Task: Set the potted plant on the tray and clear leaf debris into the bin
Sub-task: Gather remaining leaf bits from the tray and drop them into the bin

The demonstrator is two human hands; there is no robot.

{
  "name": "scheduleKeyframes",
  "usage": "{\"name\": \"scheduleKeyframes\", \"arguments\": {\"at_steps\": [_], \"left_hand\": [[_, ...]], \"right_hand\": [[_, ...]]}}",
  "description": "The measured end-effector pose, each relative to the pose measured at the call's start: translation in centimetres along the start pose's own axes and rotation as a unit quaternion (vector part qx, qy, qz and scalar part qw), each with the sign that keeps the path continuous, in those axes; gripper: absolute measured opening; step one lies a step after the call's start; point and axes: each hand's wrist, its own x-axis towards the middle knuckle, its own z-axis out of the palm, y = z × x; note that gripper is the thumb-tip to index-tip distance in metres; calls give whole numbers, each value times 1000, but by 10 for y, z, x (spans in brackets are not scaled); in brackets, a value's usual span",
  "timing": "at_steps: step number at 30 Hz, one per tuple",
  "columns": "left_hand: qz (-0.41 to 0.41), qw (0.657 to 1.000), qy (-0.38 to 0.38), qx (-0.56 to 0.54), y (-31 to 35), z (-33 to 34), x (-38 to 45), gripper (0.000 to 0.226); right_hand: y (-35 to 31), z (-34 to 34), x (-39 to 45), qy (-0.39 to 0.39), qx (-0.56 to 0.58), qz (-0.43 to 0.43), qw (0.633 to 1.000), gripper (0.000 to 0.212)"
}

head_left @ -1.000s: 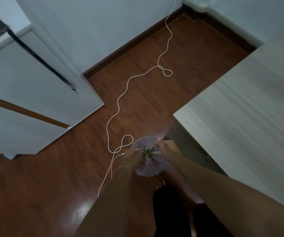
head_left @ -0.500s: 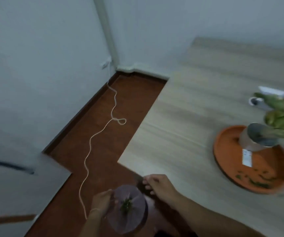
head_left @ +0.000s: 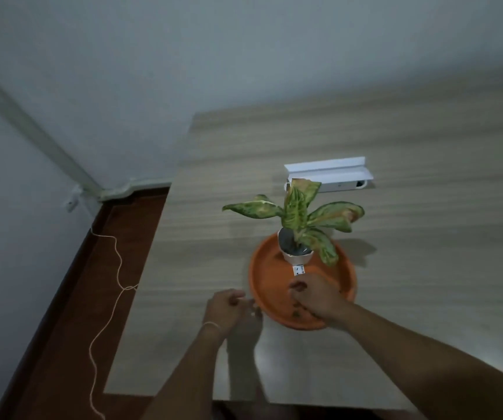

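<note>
The potted plant (head_left: 297, 225), with green-yellow leaves in a small white pot, stands upright at the back of the round orange tray (head_left: 262, 277) on the table. A few dark bits of leaf debris (head_left: 297, 313) lie on the tray's near side. My right hand (head_left: 315, 295) hovers over that near side with its fingers curled down toward the bits. Whether it pinches any is hidden. My left hand (head_left: 226, 307) is just left of the tray's rim, fingers loosely curled, nothing visible in it. The bin is out of view.
The light wood table (head_left: 426, 268) runs right and back to the wall. A white box-like device (head_left: 329, 174) lies behind the plant. A white cord (head_left: 116, 286) trails along the brown floor left of the table edge.
The view swung up from the floor to the table. Both hands left the lined bin near the floor and came up to the tray; the bin has dropped out of view.
</note>
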Motion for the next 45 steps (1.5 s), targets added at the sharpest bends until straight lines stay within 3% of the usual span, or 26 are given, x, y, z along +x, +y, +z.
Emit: {"name": "scheduleKeyframes", "arguments": {"at_steps": [5,9,13,17,21,31,45], "left_hand": [[76,972,-108,192,59,72,12,33],[128,919,-173,329,66,94,19,30],[126,896,-184,384,57,103,28,31],[130,889,-196,392,58,109,30,32],[150,881,-203,399,67,117,29,17],[145,876,-198,414,59,132,41,24],[137,879,-194,413,53,136,42,22]], "right_hand": [[43,-39,14,-43,-165,-9,985,50],[63,-40,24,-79,-319,-49,943,52],[57,-38,22,-88,-336,-63,936,66],[39,-37,13,-113,-359,-88,922,53],[35,-34,16,-137,-358,-79,920,32],[44,-28,27,-208,-277,-41,937,30],[48,-20,28,-159,-296,-83,938,27]]}}
